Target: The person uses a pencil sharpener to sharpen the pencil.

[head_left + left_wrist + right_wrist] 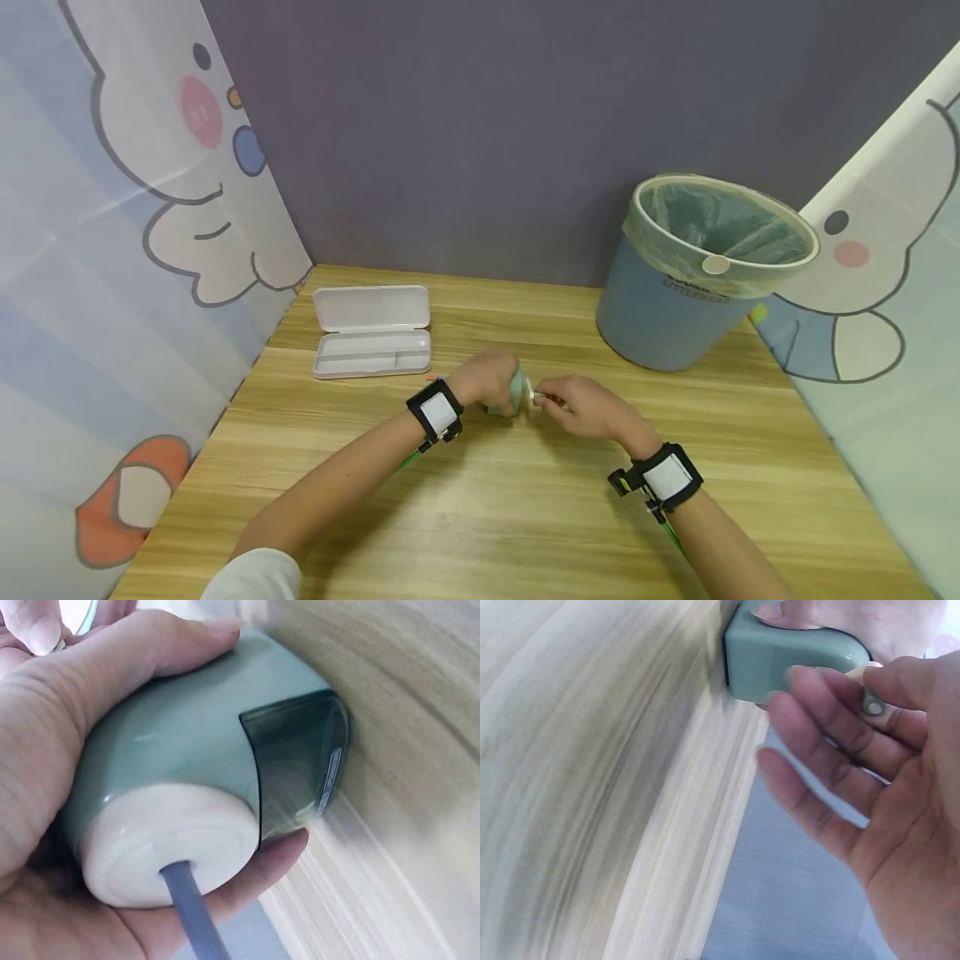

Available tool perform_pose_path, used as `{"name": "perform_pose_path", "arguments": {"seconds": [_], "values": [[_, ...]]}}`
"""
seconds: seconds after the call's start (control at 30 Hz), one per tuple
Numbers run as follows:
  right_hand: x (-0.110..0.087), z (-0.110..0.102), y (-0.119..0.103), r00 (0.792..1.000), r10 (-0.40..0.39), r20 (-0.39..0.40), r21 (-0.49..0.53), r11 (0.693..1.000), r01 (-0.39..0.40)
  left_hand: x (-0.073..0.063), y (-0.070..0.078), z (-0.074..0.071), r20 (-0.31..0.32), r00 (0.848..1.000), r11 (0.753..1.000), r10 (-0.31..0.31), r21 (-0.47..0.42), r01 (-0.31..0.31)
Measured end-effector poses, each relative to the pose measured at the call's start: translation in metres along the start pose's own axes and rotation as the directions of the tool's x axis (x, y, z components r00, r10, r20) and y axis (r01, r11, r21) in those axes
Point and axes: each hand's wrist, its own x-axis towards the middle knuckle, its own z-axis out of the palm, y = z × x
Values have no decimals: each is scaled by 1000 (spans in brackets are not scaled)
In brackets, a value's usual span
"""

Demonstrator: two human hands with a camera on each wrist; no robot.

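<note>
My left hand (487, 382) grips a green pencil sharpener (180, 742) around its body, thumb along one side and fingers on the other. Its dark see-through shavings drawer (300, 757) faces the wooden table. From the round white front (135, 840) sticks a blue-grey pencil (193, 911), its far end hidden in the sharpener. On the opposite end, my right hand (588, 407) pinches the crank handle (874, 703) between thumb and index finger. The other fingers of that hand are loosely bent beside the sharpener.
A white pencil case (372, 354) lies with its lid raised at the table's back left. Toward the back right stands a blue trash bin (667, 308) lined with a clear bag. A grey wall (465, 150) rises behind the table (480, 517).
</note>
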Motion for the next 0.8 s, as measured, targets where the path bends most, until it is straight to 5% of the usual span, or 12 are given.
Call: {"name": "perform_pose_path", "arguments": {"seconds": [0.3,0.8], "values": [[3,-2,2,996,-49,-80,-33,998,47,-1,-1,5,-58,997,999,42,29,-40],[7,-5,8,995,-49,-88,-81,996,42,3,-1,9,-34,999,999,25,33,-24]]}}
